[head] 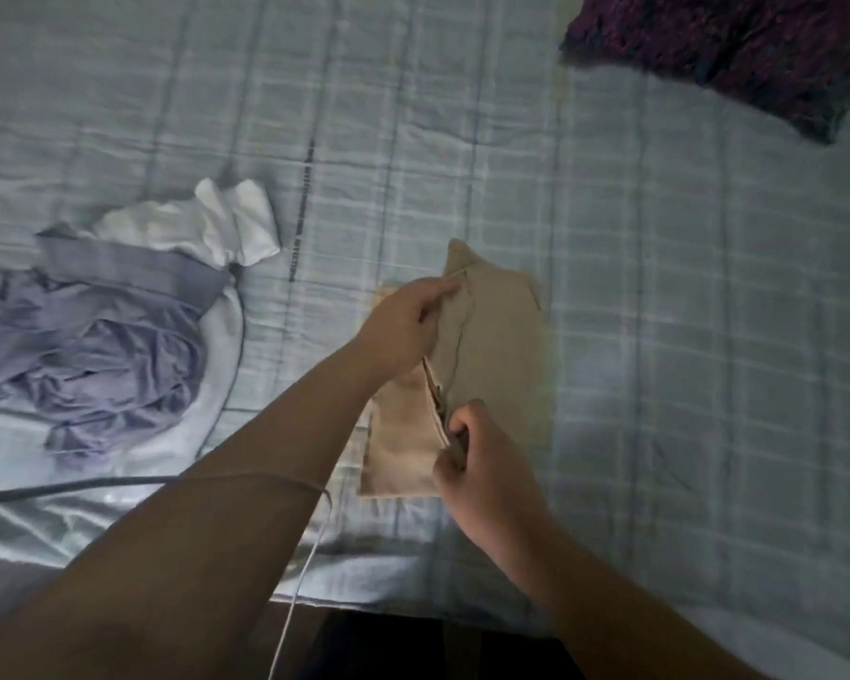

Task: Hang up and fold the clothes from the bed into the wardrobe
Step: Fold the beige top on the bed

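Pale blue checked bedding (pixel 658 336) is filling the frame as a person, standing at its six o'clock edge, is working on a beige garment (pixel 496 346) lying near the middle of the quilt, one layer doubled over a lighter layer beneath. The left hand (pixel 403 331) is pinching the cloth's far edge at about eleven o'clock of the piece, fingers curled onto the fabric. The right hand (pixel 482 458) is gripping the near edge at about seven o'clock, fingers closed round what looks like a seam. By its drape, the garment is likely thin, light and limp, neither fragile nor slippery. It is apt to sag and lose its fold if lifted from one point, so taking it at two corners or along the folded edge looks the safer hold. At nine o'clock a crumpled lavender garment (pixel 109 355) is waiting beside a white garment (pixel 217 228), and at one o'clock a dark purple garment (pixel 727 51) is lying well apart. A thin white cord (pixel 290 615) is trailing over the left forearm. No wardrobe is showing.
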Available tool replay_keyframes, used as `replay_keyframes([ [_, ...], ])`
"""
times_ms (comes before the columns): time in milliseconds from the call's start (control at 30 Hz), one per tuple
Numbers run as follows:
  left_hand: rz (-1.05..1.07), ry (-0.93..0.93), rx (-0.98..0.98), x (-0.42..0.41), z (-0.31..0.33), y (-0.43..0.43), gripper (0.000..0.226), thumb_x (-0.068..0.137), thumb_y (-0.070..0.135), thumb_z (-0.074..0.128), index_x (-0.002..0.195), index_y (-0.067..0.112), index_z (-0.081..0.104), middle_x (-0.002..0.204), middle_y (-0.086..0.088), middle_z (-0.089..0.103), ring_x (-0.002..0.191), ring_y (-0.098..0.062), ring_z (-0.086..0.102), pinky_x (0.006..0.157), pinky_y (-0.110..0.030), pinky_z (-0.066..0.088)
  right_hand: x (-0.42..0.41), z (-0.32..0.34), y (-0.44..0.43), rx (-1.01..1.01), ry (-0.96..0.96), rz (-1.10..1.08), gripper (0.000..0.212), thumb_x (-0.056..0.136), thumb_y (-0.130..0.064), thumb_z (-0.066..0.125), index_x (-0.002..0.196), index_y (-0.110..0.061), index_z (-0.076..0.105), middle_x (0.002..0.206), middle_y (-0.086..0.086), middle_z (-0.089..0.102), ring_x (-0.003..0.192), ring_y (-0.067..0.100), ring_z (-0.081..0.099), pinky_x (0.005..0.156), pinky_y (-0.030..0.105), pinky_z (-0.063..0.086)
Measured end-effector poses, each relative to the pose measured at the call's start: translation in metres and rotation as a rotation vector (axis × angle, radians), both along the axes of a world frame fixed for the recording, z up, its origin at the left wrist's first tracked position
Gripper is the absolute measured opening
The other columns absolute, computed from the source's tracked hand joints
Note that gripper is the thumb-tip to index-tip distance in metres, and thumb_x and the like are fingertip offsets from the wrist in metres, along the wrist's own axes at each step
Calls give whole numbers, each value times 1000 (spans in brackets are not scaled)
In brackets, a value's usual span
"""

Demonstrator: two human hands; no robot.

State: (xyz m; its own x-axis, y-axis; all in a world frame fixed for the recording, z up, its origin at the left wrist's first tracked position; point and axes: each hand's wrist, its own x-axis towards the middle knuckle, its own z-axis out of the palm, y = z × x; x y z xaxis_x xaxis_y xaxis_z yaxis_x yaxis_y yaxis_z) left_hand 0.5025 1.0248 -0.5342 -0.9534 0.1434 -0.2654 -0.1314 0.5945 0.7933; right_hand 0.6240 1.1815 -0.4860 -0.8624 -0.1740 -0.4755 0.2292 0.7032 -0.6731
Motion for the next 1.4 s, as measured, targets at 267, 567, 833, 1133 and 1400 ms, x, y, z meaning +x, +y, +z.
replay_keyframes([
  [267,-1,-171,-124,28,-47,-83,55,92,-1,49,143,17,50,140,-8,56,128,-23,52,104,-19,32,29,-54,-95,140,-83,64,21,85,-17,51,92,-31,36,88,-6,49,82,23,56,65,30,33],
  [567,47,-22,-177,42,-51,-81,56,85,-5,49,140,9,52,142,-15,51,131,-30,45,111,-26,29,33,-78,-75,66,-48,43,21,95,-26,48,114,-25,57,105,-2,66,94,20,63,79,32,48],
  [833,-185,215,-468,113,-50,-39,52,84,16,53,134,4,54,146,-20,45,140,-38,36,117,-51,26,-13,-85,24,256,485,196,44,78,-4,51,121,-6,60,129,14,55,122,33,49,106,39,39],
  [1133,-242,289,-624,168,-112,-17,62,97,35,52,152,14,35,161,-11,26,150,-31,19,116,-56,25,-4,-143,47,316,592,641,57,95,-25,48,147,-1,38,156,17,32,146,32,26,117,52,25],
  [1400,-209,339,-656,169,-125,-14,59,94,36,46,150,17,41,159,-10,31,148,-32,24,116,-56,27,-4,-154,49,357,607,632,62,94,-29,46,149,-4,35,157,13,31,147,30,24,118,51,22],
])
